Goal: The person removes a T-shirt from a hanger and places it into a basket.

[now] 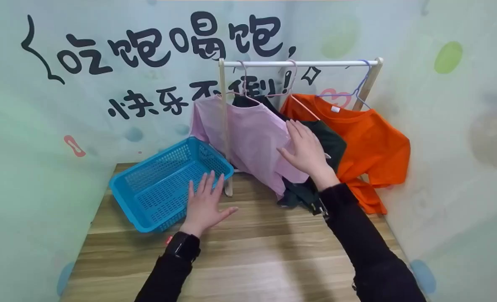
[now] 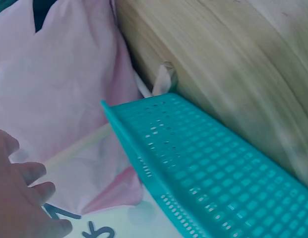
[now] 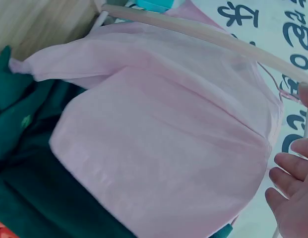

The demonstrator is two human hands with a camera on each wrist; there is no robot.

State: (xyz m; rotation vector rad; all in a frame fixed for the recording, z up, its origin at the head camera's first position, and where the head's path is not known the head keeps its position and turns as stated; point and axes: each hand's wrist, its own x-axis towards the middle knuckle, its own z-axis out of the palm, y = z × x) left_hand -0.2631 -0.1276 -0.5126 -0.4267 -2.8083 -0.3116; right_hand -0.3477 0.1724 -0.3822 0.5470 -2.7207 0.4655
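A pink shirt [image 1: 257, 138] hangs on a pink hanger [image 1: 245, 84] at the rack's left. My right hand [image 1: 305, 149] is in front of its right side, fingers extended; in the right wrist view the hand [image 3: 295, 186] shows near the shirt's shoulder, holding nothing. Contact with the cloth is unclear. Over the right front edge of a blue perforated basket [image 1: 124, 205], my left hand [image 1: 205, 205] is spread and grips nothing. Behind the pink shirt hangs a dark green garment [image 1: 330, 140], partly hidden. An orange shirt [image 1: 387, 138] hangs rightmost on a purple hanger [image 1: 359, 90].
The garments hang from a white rail [image 1: 328, 63] on wooden posts [image 1: 373, 84]. The rack stands on a wood-grain table [image 1: 248, 260]. Printed walls [image 1: 454, 117] enclose the back and sides. A small red item [image 1: 169, 239] lies by the left wrist.
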